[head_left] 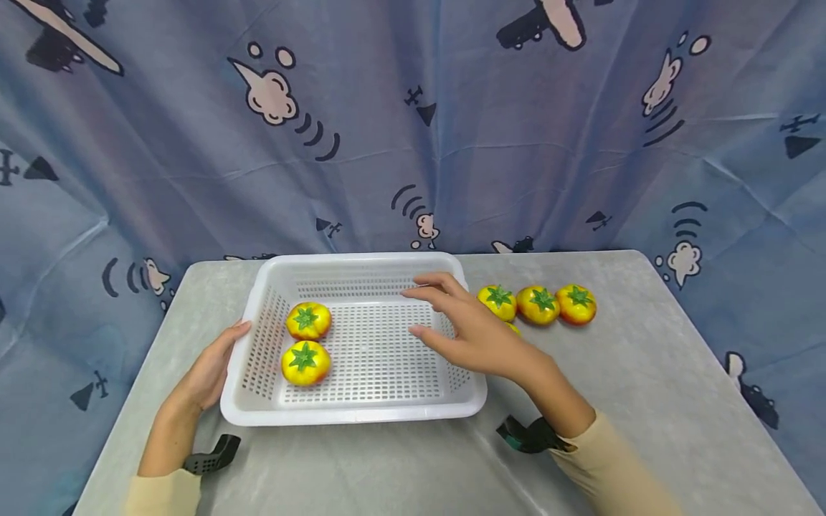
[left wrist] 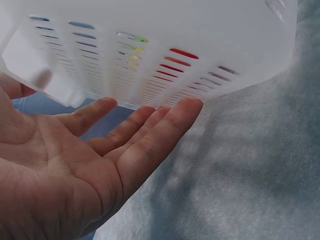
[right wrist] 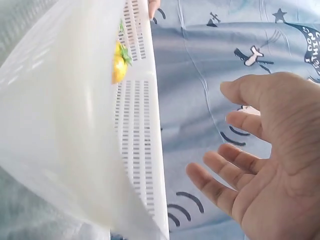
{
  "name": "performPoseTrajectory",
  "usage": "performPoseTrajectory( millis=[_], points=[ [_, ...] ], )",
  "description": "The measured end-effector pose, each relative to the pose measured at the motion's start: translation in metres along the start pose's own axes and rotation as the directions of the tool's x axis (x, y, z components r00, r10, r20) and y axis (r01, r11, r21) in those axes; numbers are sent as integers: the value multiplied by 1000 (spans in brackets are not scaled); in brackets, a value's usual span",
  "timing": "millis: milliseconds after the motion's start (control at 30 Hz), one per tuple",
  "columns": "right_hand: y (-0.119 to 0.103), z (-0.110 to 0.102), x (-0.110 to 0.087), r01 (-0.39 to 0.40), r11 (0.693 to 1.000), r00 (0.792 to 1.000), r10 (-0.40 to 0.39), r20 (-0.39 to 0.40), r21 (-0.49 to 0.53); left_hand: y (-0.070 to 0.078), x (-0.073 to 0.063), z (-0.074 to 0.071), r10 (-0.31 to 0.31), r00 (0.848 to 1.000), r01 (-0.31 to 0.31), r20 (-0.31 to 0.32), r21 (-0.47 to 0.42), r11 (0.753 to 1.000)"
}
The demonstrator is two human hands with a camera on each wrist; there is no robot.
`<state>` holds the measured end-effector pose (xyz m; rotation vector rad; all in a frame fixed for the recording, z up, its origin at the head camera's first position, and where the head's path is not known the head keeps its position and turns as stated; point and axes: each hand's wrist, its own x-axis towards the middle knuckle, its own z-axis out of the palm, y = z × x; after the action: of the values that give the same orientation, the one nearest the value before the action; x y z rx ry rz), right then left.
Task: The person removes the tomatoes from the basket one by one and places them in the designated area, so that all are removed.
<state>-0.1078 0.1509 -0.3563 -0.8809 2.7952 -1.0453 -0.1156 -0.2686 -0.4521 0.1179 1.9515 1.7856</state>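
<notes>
"Over the right end of the white basket, what has the right hand got?"

"Nothing; its fingers are spread wide, loosely bent."

"And the left hand?"

"Thumb over the left rim, fingers against the outside. It holds the basket, though how firmly I can't quite tell."

"The fruits?"

"Two yellow-red fruits sit inside, towards the left. On the grey table, beyond the right hand, three more lie in a row, a fourth mostly hidden."
</notes>
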Motion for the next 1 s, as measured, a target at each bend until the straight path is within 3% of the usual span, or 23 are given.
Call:
performPoseTrajectory(
  millis=[467,1000],
  points=[
    [-16,7,31,59,998,992,-56,115,-20,0,-2,-1,-1,1000,1,-26,24,1000],
    [-29,17,58,76,995,970,-58,237,-66,0,-1,0,-22,999,23,-24,11,1000]
  ],
)
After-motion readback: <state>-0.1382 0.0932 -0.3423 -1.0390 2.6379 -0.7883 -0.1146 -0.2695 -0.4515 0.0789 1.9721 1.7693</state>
